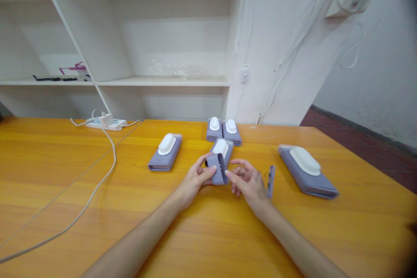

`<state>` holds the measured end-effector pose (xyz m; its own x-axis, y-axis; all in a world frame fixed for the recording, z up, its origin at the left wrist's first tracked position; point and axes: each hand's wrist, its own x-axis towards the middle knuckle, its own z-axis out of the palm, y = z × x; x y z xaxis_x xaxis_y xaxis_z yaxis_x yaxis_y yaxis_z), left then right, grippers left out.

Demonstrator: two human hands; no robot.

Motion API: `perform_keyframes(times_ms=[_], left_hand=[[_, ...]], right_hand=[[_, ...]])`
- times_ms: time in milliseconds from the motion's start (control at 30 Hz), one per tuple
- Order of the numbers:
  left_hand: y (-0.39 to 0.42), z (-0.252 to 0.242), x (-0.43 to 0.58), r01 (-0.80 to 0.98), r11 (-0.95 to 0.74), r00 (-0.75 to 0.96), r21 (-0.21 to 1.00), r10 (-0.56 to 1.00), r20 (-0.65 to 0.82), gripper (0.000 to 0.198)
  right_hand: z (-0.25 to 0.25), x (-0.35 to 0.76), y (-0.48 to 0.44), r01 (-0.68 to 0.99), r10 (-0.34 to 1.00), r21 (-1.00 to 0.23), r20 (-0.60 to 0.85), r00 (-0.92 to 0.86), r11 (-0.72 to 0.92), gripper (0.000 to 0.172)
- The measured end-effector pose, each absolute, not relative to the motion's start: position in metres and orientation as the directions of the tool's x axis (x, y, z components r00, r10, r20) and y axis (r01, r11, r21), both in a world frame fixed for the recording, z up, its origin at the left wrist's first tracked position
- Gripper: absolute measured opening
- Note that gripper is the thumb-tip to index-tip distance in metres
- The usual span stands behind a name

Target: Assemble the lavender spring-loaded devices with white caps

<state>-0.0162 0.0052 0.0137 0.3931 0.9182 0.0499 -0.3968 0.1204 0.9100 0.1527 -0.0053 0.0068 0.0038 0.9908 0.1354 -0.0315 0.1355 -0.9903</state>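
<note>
My left hand point(199, 173) is closed around a small hollow grey-purple plastic casing point(216, 170), thumb on its front and fingers behind. The casing's open side faces right, and dark parts show inside. At that opening is my right hand point(247, 182), its thumb tip at the casing's rim and its other fingers curved and apart. Thin wires seem to run by these fingers, too fine to follow. A narrow grey-purple strip with holes point(271, 181) stands just right of my right hand. Behind the casing lies a grey-purple box with a white oval top piece point(221, 147), partly hidden.
Similar boxes lie at left point(165, 152), at right point(308, 171) and as a pair at the back point(224, 132). A white power strip point(107, 122) with a long cable point(97, 186) occupies the table's left. White shelves point(163, 81) stand behind the wooden table point(208, 243).
</note>
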Motion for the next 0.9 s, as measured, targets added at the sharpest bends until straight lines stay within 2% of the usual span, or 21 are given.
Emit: perform_keyframes(times_ms=[100,200,300,433,600,767,900], left_hand=[[0.006,0.016,-0.018,-0.446,0.151,0.395,0.882,0.918,0.043,0.042],[0.005,0.017,-0.020,-0.477,0.145,0.369,0.867,0.928,0.048,0.037],[0.003,0.016,-0.019,-0.497,0.159,0.395,0.853,0.917,0.059,0.038],[0.002,0.015,-0.017,-0.492,0.181,0.465,0.851,0.882,0.081,0.041],[0.005,0.010,-0.017,-0.432,0.133,0.440,0.892,0.894,0.080,0.046],[0.006,0.005,-0.015,-0.250,0.048,0.416,0.967,0.907,0.063,0.039],[0.004,0.001,-0.009,-0.125,-0.001,0.388,0.992,0.921,0.050,0.046]], right_hand=[[0.002,0.152,-0.006,-0.047,0.990,-0.989,0.140,-0.026,0.139,0.047],[0.000,0.151,-0.008,0.034,0.983,-0.988,0.147,-0.112,0.151,0.048],[0.002,0.149,-0.011,0.074,0.965,-0.975,0.194,-0.175,0.210,0.041],[0.006,0.149,-0.014,0.018,0.952,-0.970,0.234,-0.197,0.243,0.032],[0.005,0.150,-0.014,-0.019,0.954,-0.963,0.270,-0.129,0.270,0.031],[0.010,0.151,-0.016,-0.028,0.956,-0.956,0.293,0.012,0.293,0.032],[0.013,0.154,-0.016,-0.103,0.958,-0.953,0.276,0.082,0.284,0.034]])
